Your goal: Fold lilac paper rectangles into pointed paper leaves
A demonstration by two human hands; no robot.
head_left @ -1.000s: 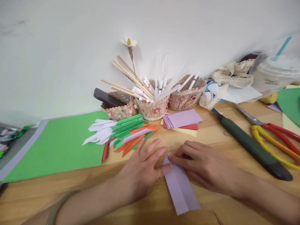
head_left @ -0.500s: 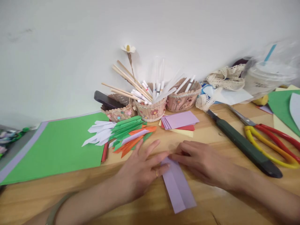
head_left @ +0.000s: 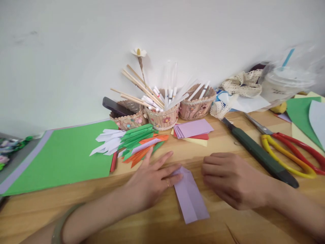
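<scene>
A narrow strip of purple paper lies on the wooden table between my hands, with a crease along its length and its far corners folded in. My left hand rests at its far left edge, fingers spread, the fingertips pressing on the paper. To the right of the strip, and apart from it, is my right hand with its fingers curled in. Whether anything is inside those curled fingers is hidden from me. Beyond my left hand lie folded paper pieces in white, green and orange.
Purple, red and yellow paper slips are stacked behind the strip. Green sheets lie left. A dark green-handled cutter and scissors lie right. Decorated baskets with sticks and pens stand by the wall, near a lidded cup.
My right hand has let go of the strip's far end and moved right, its fingers curling in. My left hand stays on the paper. The view has shifted slightly.
</scene>
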